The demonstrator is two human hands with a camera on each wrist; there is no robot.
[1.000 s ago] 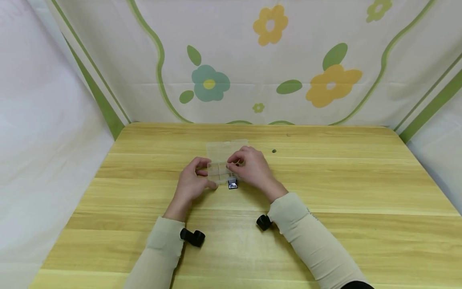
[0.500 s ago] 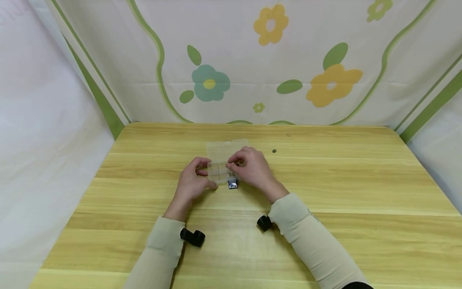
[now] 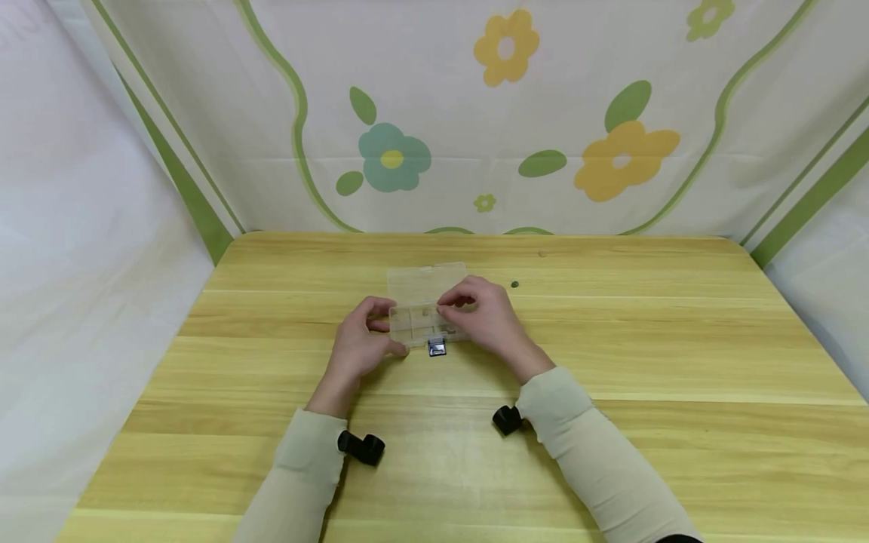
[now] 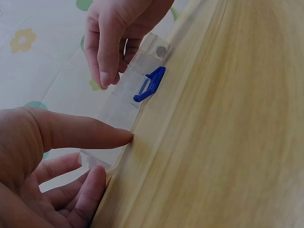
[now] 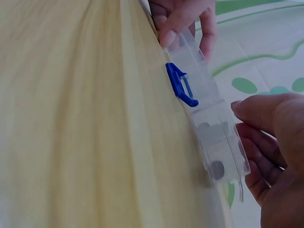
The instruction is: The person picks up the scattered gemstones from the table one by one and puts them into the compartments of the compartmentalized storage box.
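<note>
A clear plastic compartment box (image 3: 402,317) lies on the table with its lid (image 3: 410,283) folded back. My left hand (image 3: 361,341) holds the box's left end, thumb at the front edge and fingers behind. A blue latch (image 4: 151,85) hangs at the front edge. My right hand (image 3: 485,313) hovers over the right compartments, thumb and index fingertip close together; in the right wrist view nothing shows between them. A small round piece (image 3: 425,311) sits in a back compartment. Through the box's right end shows a grey disc (image 5: 217,169); its kind is unclear.
A small dark round piece (image 3: 514,284) lies on the wooden table (image 3: 611,332) to the right of the box. Farther back is a faint small ring-like piece (image 3: 542,255). A flower-print curtain (image 3: 462,113) stands behind the table.
My right hand has drawn slightly to the right, uncovering the small round piece in the back compartment. The left hand keeps its place on the box.
</note>
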